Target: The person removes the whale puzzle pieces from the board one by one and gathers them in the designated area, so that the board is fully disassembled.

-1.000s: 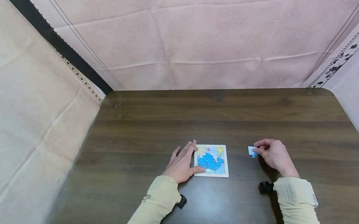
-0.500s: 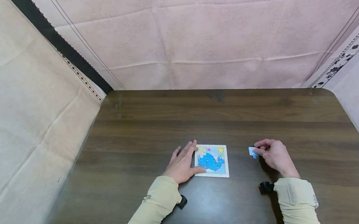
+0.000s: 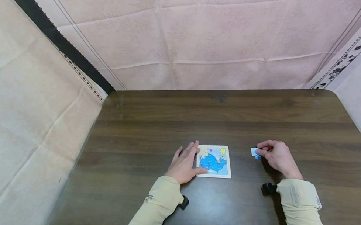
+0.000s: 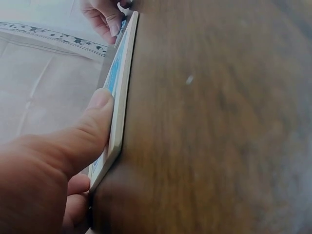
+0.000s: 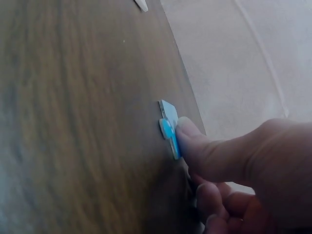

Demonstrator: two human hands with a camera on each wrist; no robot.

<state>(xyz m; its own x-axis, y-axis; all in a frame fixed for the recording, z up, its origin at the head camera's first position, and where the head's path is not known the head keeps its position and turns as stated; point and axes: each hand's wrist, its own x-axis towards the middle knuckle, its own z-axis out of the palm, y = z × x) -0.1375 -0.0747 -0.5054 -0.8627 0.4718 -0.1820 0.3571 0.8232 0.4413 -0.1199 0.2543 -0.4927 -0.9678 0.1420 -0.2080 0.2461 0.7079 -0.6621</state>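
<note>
A square whale jigsaw puzzle (image 3: 213, 161) in a pale frame lies flat on the table, its picture showing a blue whale and a yellow sun. My left hand (image 3: 181, 168) rests along its left side, fingers fairly straight and spread; in the left wrist view the thumb (image 4: 92, 124) lies on the frame near one edge. To the right of the puzzle, my right hand (image 3: 278, 156) pinches a blue and pale puzzle piece (image 3: 254, 152) between thumb and fingers. The right wrist view shows this puzzle piece (image 5: 169, 127) with a rounded knob, close to the tabletop.
The dark wooden table (image 3: 136, 132) has rounded corners, and bare wood lies between the puzzle and my right hand. Pale cloth (image 3: 208, 31) hangs behind the far edge and at both sides. Black wrist cameras (image 3: 269, 188) sit at both cuffs.
</note>
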